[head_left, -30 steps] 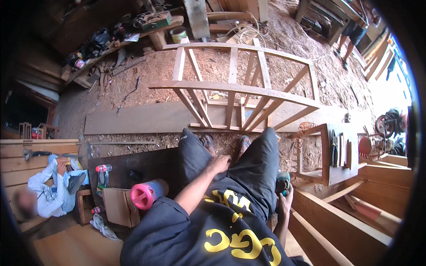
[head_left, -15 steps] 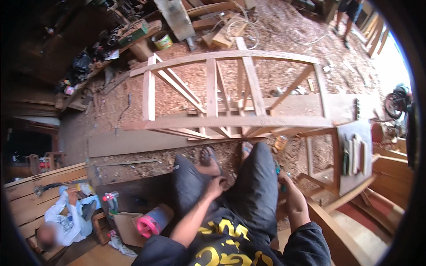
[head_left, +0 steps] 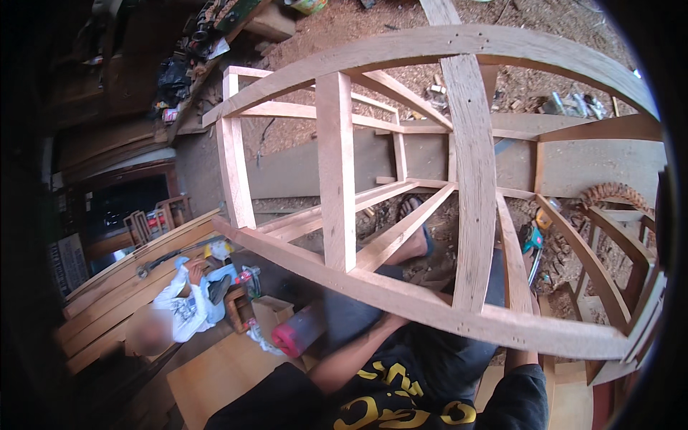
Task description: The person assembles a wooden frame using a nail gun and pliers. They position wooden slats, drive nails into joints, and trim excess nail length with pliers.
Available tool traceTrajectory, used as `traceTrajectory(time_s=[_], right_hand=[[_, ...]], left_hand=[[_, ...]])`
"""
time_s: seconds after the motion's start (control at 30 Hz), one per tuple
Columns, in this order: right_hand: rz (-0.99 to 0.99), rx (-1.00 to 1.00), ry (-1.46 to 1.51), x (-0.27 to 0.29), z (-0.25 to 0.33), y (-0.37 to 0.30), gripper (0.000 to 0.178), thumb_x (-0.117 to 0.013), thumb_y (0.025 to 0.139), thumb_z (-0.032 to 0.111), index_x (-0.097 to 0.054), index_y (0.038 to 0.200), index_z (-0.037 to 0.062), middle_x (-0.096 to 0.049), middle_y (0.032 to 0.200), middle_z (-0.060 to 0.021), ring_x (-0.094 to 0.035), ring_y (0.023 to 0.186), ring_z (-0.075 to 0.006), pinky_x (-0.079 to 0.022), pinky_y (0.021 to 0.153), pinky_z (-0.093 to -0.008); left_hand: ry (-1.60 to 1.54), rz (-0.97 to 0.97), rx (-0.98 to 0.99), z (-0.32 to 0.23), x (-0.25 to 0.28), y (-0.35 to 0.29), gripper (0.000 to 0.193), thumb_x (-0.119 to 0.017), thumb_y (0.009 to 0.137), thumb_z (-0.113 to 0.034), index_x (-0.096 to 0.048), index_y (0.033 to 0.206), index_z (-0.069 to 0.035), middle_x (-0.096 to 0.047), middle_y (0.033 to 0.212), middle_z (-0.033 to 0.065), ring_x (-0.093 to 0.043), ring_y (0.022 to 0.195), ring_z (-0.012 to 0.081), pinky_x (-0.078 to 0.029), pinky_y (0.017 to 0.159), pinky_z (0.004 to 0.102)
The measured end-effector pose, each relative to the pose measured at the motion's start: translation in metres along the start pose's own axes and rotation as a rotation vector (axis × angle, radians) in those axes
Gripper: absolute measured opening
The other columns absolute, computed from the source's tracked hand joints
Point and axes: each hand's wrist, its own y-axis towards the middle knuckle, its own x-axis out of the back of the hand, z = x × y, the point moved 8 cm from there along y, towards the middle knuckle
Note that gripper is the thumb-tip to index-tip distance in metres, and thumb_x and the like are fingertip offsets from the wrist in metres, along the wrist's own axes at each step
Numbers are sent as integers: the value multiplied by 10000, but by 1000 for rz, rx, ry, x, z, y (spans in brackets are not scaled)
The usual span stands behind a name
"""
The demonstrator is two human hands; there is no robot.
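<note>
A pale wooden frame (head_left: 335,168) of curved rails, uprights and slanted braces fills the middle of the view, in front of my legs. My left hand (head_left: 394,320) reaches up to the frame's near rail between my thighs. Its fingers are hidden behind the wood. My right hand (head_left: 532,308) is mostly covered by a brace and the near rail, so its grip does not show. Just beyond it is a teal and black tool (head_left: 532,240) with a metal shaft. Whether the hand touches this tool cannot be made out.
At left, another person (head_left: 188,301) sits beside wooden planks (head_left: 107,322). A pink-lidded container (head_left: 290,340) stands near my left leg. More wooden framing (head_left: 609,251) is at right. A long board (head_left: 301,161) lies on the shaving-strewn ground, with an orange item (head_left: 546,217) nearby.
My view has shifted; the wooden frame now looks larger and nearer, and its near rail covers part of my hands and legs. The teal tool now shows beyond my right hand.
</note>
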Motion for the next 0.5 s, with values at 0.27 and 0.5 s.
traceTrajectory(time_s=[0.27, 0.5], right_hand=[[-3, 72, 22, 12, 18, 0, 453, -676, 865, 289, -628, 1220, 12, -686, 1101, -159, -647, 979, -240, -517, 869, -367], [-202, 224, 325, 88, 2, -67, 416, -651, 901, 261, -625, 1226, 3, -699, 1068, -132, -646, 942, -212, -517, 854, -351]], left_hand=[[66, -115, -40, -16, 9, 0, 275, -611, 889, -230, -674, 1141, -138, -704, 1087, 135, -642, 1050, 360, -491, 915, 466], [-172, 68, 103, -48, 35, 18, 251, -590, 884, -187, -702, 1107, -199, -716, 1049, 110, -669, 979, 341, -523, 856, 448]])
